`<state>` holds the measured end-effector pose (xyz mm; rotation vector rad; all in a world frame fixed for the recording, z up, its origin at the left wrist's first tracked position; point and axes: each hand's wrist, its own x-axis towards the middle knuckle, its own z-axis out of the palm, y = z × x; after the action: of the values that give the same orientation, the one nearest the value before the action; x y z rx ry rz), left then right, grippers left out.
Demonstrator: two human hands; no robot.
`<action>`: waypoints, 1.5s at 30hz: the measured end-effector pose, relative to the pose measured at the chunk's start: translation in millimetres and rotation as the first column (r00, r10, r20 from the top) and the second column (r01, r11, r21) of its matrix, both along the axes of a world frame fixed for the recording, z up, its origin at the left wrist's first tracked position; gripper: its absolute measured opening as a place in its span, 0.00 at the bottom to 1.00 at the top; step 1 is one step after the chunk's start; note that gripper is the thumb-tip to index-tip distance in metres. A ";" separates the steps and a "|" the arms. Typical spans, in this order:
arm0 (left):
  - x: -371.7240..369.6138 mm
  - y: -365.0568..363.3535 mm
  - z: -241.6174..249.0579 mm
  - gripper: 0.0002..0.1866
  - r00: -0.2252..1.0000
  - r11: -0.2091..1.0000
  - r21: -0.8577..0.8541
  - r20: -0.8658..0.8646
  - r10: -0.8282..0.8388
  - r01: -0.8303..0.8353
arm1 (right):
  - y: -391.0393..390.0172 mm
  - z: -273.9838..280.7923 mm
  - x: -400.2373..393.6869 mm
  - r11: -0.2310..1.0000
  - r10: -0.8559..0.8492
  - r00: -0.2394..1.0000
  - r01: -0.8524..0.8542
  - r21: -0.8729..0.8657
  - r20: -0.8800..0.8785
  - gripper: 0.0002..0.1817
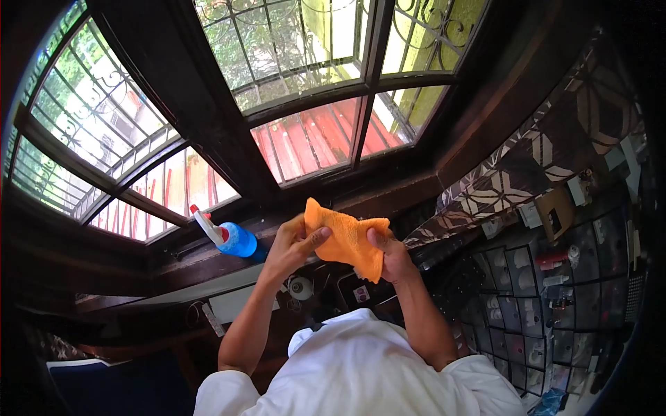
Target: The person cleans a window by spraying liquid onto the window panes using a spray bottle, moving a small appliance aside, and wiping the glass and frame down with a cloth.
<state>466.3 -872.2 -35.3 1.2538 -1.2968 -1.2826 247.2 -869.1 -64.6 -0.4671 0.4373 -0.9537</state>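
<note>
Between my two hands I hold an orange cleaning cloth stretched out in front of the window. My left hand pinches its left side, with the thumb lying over the front. On the right side, my right hand grips the cloth near its edge, thumb also on top. The fingers behind the cloth are hidden. A spray bottle of blue liquid with a white and red trigger head stands on the sill, a little left of my left hand and apart from it.
A dark-framed window with several panes and outside grilles rises ahead. A patterned curtain hangs at the right. Below it, a rack of small clear drawers fills the right side. A white roll-like object lies below the sill.
</note>
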 end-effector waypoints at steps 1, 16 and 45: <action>-0.1 0.5 -8.3 0.21 0.986 1.000 0.002 -0.163 -0.024 0.025 | -1.8 -1.4 -2.7 0.995 -0.065 0.990 0.055 -0.081 -0.122 0.21; -29.9 1.1 36.8 0.12 0.981 0.911 -0.367 -0.027 0.194 -0.191 | -12.2 9.1 1.1 0.941 0.218 0.940 -0.130 -0.314 0.264 0.45; 22.8 -85.7 86.1 0.08 0.270 0.173 -0.985 0.166 0.949 -0.004 | -158.1 235.9 101.2 -0.419 -0.890 0.301 -0.249 -0.873 0.342 0.38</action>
<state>489.2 -957.9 50.8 1.2713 -1.4426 0.8729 348.4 -1027.2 171.3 -2.6544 0.6208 -2.0425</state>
